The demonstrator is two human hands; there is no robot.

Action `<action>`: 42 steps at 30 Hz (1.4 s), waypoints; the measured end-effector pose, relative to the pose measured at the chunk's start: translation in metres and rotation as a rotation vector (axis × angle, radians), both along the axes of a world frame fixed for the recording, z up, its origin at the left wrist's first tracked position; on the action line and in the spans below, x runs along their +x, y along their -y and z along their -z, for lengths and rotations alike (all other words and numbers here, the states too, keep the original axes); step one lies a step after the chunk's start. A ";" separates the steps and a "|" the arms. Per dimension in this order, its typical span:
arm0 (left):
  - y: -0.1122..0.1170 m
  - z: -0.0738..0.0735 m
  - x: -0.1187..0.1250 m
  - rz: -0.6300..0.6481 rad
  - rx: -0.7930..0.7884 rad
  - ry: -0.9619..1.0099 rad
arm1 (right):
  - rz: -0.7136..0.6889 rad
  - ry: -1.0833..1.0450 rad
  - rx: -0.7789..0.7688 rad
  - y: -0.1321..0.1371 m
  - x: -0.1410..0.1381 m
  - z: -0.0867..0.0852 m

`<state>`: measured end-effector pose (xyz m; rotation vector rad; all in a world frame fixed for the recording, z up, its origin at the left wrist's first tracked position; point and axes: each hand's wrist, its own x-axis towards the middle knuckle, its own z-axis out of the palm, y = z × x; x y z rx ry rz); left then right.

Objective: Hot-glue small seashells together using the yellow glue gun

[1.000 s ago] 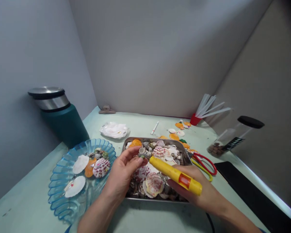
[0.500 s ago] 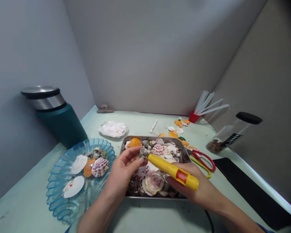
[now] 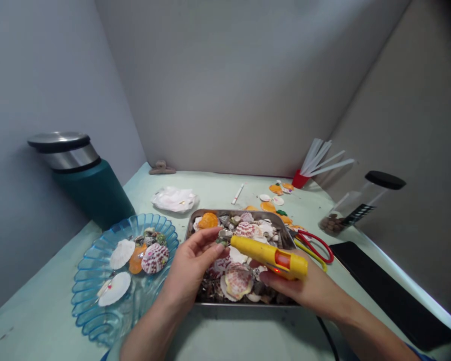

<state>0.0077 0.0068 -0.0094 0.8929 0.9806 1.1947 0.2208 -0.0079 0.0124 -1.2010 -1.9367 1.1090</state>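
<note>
The left hand has its fingers pinched on a small shell piece, thumb below and forefinger above, held over the left part of the tray. The piece is greyish with a green bit near the thumb; it looks like a few tiny shells joined, though it is too small to be sure. The right hand has its fingers wrapped round a yellow glue gun, tip pointing left, just beside the piece; whether the two touch is hard to tell. A red light glows low on the gun's side, and a black cable runs down from under the right wrist.

The metal tray sits on the pale green surface, full of mixed shells, with an orange shell in its far left corner and a large pinkish scallop near the front.

Left of the tray, a blue plate bears two white shells, an orange one, a purple-speckled one and small snail-like ones. Behind the plate stands a teal bottle. Red and yellow-green scissor handles lie just beside the tray's right side; farther right are a clear jar with a black lid and a long black strip.
</note>
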 end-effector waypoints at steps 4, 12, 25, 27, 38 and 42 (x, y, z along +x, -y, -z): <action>-0.001 -0.001 0.001 -0.018 -0.029 0.030 | 0.001 -0.006 0.004 0.001 0.001 0.000; -0.001 0.000 0.000 -0.010 -0.012 0.038 | 0.017 0.047 0.033 0.001 0.001 0.002; 0.000 -0.001 0.000 0.004 -0.015 0.060 | -0.008 0.114 0.113 0.003 -0.002 0.007; 0.000 0.000 0.000 0.008 -0.010 0.060 | -0.018 0.098 0.113 0.004 -0.003 0.007; -0.001 0.001 0.000 0.004 -0.003 0.055 | -0.034 0.089 0.172 0.005 -0.004 0.008; 0.000 0.001 0.000 -0.008 0.007 0.047 | -0.035 0.105 0.157 0.005 -0.004 0.010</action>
